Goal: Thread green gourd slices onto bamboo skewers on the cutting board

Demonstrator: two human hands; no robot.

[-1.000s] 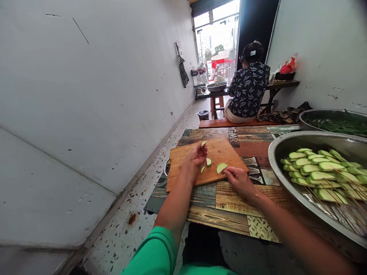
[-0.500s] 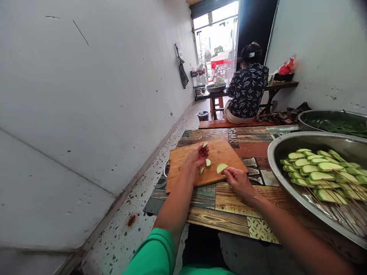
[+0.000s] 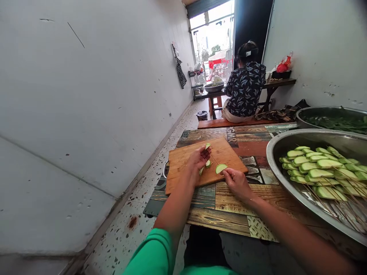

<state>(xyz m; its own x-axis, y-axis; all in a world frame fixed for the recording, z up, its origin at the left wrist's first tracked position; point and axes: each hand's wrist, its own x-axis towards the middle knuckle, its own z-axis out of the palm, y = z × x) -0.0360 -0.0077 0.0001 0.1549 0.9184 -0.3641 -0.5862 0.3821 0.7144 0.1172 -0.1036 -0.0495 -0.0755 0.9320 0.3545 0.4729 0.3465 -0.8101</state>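
Left hand (image 3: 200, 157) edged rightward, pinching a thin wooden skewer (image 3: 213, 157); right hand (image 3: 235, 181) pinches (likely steadying) a pale-green half-moon slice (image 3: 220, 169) above the brown wooden board's (image 3: 180, 164) near edge.

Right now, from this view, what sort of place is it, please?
Perhaps a small eatery, in use for food preparation: a large metal bowl holds skewered green slices, a cutting board lies on the patterned table, and a bench stands beyond it.

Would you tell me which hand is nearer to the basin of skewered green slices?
Right: the right hand is at the near edge of the cutting board, left of the basin; the left hand is over the board, farther left.
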